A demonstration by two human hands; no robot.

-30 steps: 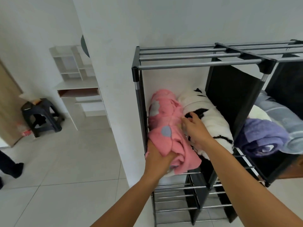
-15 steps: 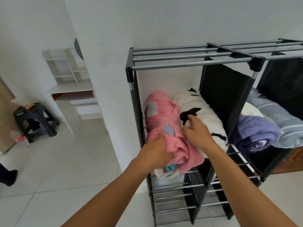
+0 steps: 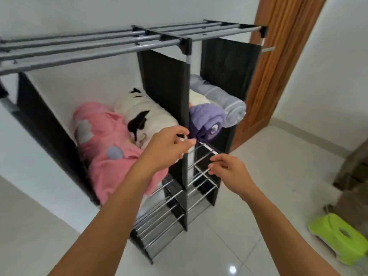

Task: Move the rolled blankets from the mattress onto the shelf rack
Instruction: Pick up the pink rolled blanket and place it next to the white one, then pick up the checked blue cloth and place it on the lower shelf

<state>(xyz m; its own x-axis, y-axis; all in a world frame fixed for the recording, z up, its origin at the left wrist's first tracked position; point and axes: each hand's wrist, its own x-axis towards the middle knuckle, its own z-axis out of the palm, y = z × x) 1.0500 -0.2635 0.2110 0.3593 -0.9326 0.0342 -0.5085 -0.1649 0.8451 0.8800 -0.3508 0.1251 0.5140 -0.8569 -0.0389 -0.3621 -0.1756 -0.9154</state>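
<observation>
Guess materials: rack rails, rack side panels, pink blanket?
Rails: likely metal tubing, grey satin finish with light streaks along them. Side panels: matte black, looks like non-woven fabric or thin board; cannot tell which. Pink blanket: soft fleece-like plush, fuzzy surface, loose folds.

Left hand (image 3: 166, 148): is leaving the pink blanket (image 3: 107, 144), now empty at frame centre.
Right hand (image 3: 229, 172): is withdrawing toward lower right, empty.

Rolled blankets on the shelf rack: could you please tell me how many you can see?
5. Pink blanket and white-and-black blanket share the left compartment; purple blanket, grey-blue blanket and a partly hidden cream blanket fill the right. More may be hidden behind.
</observation>
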